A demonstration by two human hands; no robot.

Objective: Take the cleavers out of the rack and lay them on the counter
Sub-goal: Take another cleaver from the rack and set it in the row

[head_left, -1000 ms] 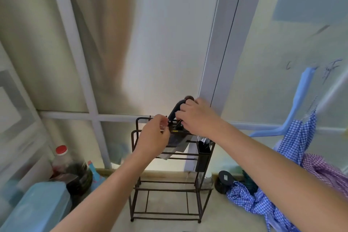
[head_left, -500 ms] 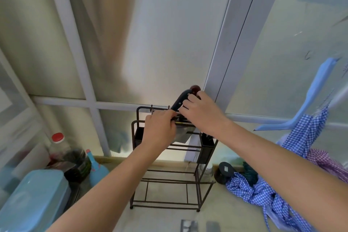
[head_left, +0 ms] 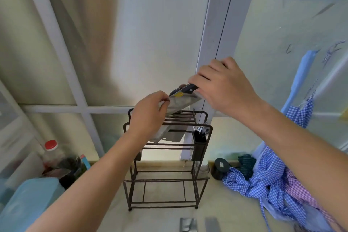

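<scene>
A dark wire rack [head_left: 131, 179] stands on the beige counter [head_left: 216, 205] against the frosted window. My right hand [head_left: 224, 84] grips the black handle of a cleaver [head_left: 180, 102], which is lifted above the rack's top and tilted down to the left. My left hand [head_left: 150, 113] pinches the far end of that blade, which bears a yellow sticker. A second cleaver blade [head_left: 170, 134] still sits in the rack's upper slots. Two metal blades [head_left: 187, 224] lie at the counter's near edge.
A black utensil cup [head_left: 199, 141] hangs on the rack's right side. Blue and purple checked cloths [head_left: 267, 181] pile up at the right, beside a black round object [head_left: 220, 168]. A red-capped bottle [head_left: 51, 152] and a light blue container [head_left: 28, 201] stand at the left.
The cleaver has come up out of the rack's slots, with both hands rising with it; my right hand moved up and to the right along the handle.
</scene>
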